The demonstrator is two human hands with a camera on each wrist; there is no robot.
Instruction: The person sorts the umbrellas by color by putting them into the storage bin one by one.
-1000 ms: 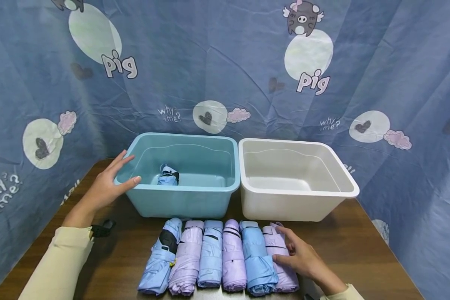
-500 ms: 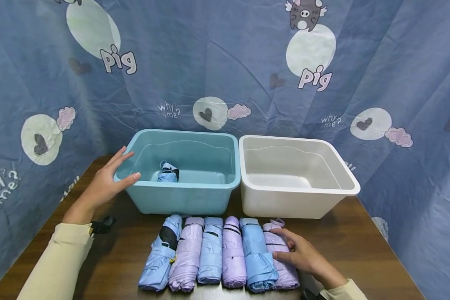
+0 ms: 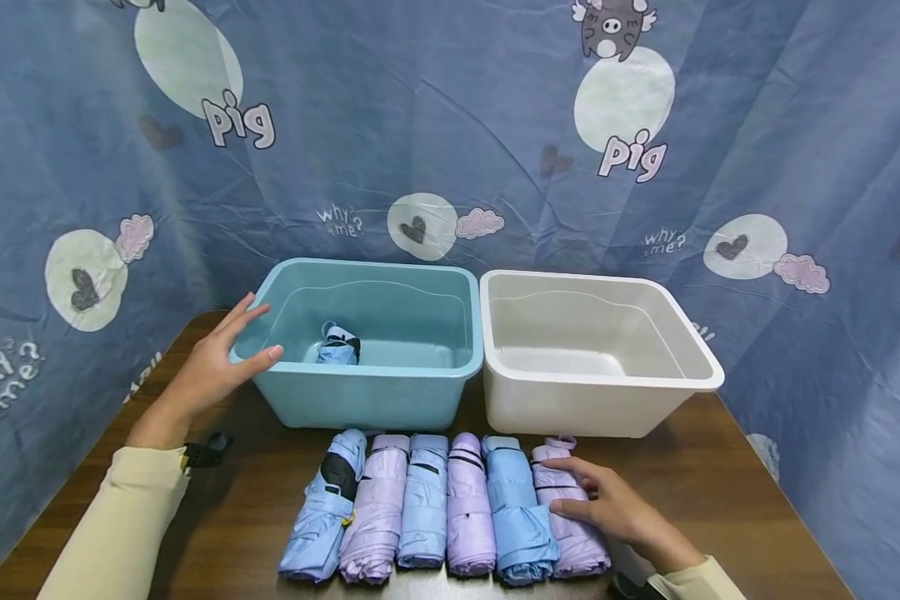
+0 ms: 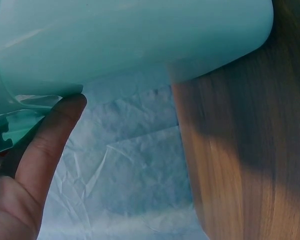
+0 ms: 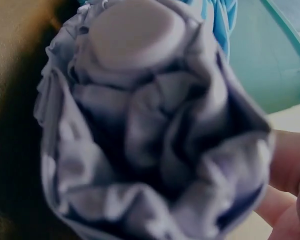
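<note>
left hand (image 3: 210, 371) rests flat with straight fingers on the blue tub (image 3: 375, 400) rim. right hand (image 3: 607, 508) curls around the rightmost purple umbrella (image 3: 570, 533) on the table (image 3: 720, 500).

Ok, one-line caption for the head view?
Left hand on blue bin, right hand grips the end purple umbrella in a row of six.

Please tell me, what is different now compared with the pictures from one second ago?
Almost nothing. The right hand has closed a little more round the rightmost purple umbrella, with the thumb now on its side. The left hand stays on the corner of the blue bin. The six umbrellas in the row, the one inside the blue bin and the white bin have not moved.
</note>
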